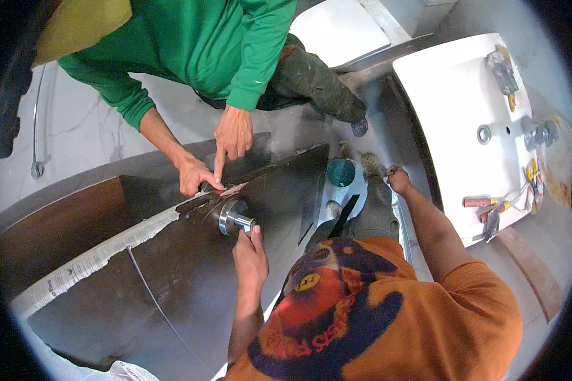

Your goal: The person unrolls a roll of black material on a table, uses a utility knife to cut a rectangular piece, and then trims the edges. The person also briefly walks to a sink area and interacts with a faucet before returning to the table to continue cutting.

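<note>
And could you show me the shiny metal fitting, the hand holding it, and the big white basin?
Metal fitting [233, 213]: head view, on its wide round end.
Left hand [251, 256]: head view, on the middle of the hand.
White basin [443, 124]: head view, on its bare white surface.

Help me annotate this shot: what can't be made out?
Head view:
Person's right hand: its curled grip hides whether anything is held.
Round metal fitting: its own disc hides the far face.
Green sweater: partly cut off by the upper edge.
Dark panel: partly cut off by the lower edge.
</note>
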### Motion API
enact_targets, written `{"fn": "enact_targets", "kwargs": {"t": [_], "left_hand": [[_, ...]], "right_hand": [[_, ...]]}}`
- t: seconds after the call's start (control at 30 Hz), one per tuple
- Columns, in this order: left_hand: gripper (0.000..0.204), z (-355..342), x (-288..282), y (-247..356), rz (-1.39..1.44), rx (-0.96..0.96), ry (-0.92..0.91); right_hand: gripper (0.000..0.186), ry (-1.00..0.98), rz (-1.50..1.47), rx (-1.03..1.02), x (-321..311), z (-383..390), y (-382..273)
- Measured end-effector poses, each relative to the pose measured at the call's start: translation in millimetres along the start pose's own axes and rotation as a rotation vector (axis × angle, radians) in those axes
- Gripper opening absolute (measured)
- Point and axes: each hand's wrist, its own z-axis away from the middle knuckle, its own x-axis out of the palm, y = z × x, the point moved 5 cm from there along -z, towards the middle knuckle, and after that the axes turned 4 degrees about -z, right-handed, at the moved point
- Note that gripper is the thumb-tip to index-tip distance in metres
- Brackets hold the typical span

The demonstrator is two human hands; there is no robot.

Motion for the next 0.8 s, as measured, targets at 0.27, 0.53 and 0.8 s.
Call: {"fn": "enact_targets", "kwargs": {"t": [0.27, 0.53, 0.8], "left_hand": [[0.041, 7, -9, 17, -0.041, -0.035, 0.010], [0.043, 8, -7, 13, -0.043, -0.042, 0.006], [0.044, 6, -6, 12, -0.048, -0.047, 0.012]], "right_hand": [[0.022, -0.072, 0.007, 0.034, -1, 40, 9], [0.021, -0.098, -0.325, 0.328, -40, 27, -38], [0.021, -0.087, -0.245, 0.131, -3, 25, 5]]}}
